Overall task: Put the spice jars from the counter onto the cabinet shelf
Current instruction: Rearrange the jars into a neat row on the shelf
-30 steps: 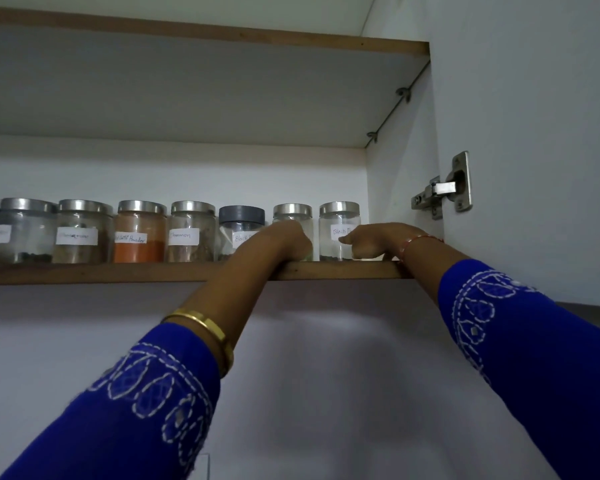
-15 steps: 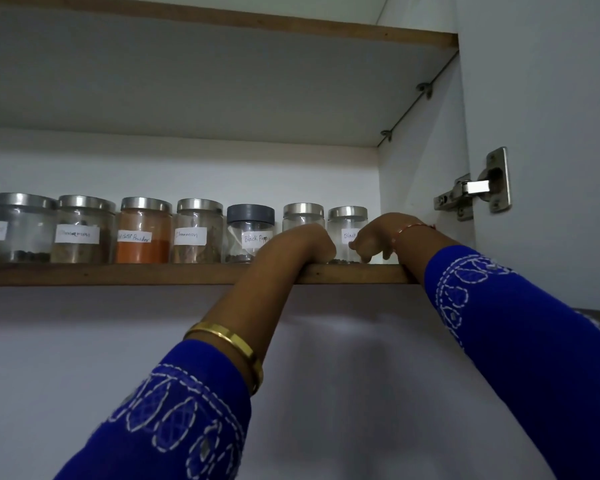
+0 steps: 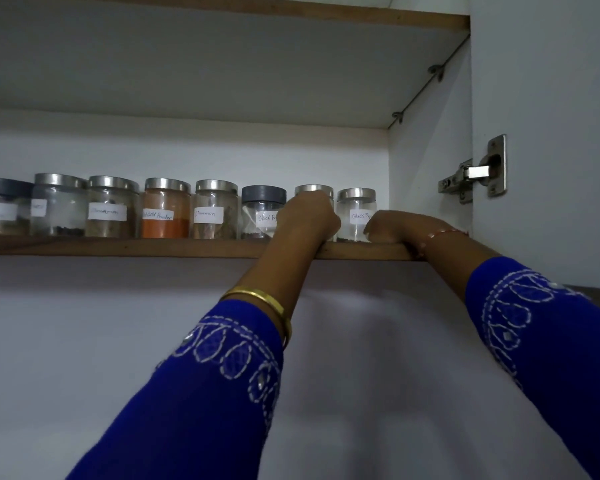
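Observation:
A row of labelled spice jars stands on the wooden cabinet shelf (image 3: pixel 118 247). My left hand (image 3: pixel 309 218) is wrapped around a steel-lidded jar (image 3: pixel 314 189), second from the right; only its lid shows. My right hand (image 3: pixel 404 227) rests on the shelf edge, fingers curled against the lower right side of the rightmost jar (image 3: pixel 354 214), which is labelled black pepper. To the left stand a grey-lidded black pepper jar (image 3: pixel 261 209), a cinnamon jar (image 3: pixel 215 211), an orange powder jar (image 3: pixel 165 213) and several more.
The cabinet's right wall (image 3: pixel 430 150) is close beside the rightmost jar. An open door (image 3: pixel 551 98) with a metal hinge (image 3: pixel 475 173) hangs at the right. Another shelf (image 3: pixel 222 8) lies above. The counter is out of view.
Both hands have stayed on the two rightmost jars. My left hand has risen slightly over its jar; my right hand now lies flatter beside the last jar. The view has shifted.

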Demonstrator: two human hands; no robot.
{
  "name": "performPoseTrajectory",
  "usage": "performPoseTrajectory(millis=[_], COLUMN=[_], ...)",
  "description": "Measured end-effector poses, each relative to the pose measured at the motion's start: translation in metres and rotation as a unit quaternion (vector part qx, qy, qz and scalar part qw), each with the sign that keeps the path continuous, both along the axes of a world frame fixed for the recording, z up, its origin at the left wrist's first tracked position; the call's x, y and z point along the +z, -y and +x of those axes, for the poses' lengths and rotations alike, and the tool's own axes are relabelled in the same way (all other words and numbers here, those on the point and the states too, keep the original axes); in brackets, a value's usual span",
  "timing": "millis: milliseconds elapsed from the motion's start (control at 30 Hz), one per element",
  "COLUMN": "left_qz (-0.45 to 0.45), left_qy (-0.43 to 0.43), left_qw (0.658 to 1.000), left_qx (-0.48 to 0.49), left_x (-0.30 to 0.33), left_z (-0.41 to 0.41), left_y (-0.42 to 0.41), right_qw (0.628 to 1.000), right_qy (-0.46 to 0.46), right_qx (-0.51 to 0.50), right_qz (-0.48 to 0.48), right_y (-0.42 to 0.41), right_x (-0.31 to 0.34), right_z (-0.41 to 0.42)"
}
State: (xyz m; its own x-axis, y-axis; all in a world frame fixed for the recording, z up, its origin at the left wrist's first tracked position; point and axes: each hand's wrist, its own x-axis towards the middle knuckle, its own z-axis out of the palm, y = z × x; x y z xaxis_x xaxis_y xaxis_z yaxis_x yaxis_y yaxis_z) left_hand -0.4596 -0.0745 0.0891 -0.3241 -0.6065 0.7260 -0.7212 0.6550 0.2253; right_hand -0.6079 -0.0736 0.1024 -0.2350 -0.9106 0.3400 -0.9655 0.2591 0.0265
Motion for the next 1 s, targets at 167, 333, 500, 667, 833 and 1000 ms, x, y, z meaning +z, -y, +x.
performPoseTrajectory(millis=[167, 333, 500, 667, 833, 1000], left_qz=[-0.053, -0.121, -0.158, -0.112, -0.114, -0.116], left_qy=[-0.096, -0.059, 0.015, 0.07, 0.084, 0.095], left_qw=[0.994, 0.99, 0.987, 0.991, 0.99, 0.989], left_qx=[-0.005, 0.039, 0.029, -0.002, 0.004, 0.014], left_x=[-0.011, -0.041, -0.072, -0.09, -0.098, -0.104], left_z=[0.009, 0.025, 0.05, 0.083, 0.119, 0.166], left_y=[-0.019, -0.034, -0.047, -0.072, -0.091, -0.107], right_qw=[0.994, 0.976, 0.968, 0.978, 0.984, 0.974], right_qy=[0.061, 0.057, -0.08, -0.044, -0.023, 0.001], right_qx=[0.003, 0.061, 0.043, 0.054, 0.051, 0.035], right_qz=[-0.096, -0.203, -0.234, -0.197, -0.168, -0.225], right_y=[-0.051, -0.09, -0.113, -0.141, -0.163, -0.179], right_x=[-0.01, -0.042, -0.078, -0.102, -0.114, -0.116], right_z=[0.016, 0.033, 0.042, 0.06, 0.078, 0.103])
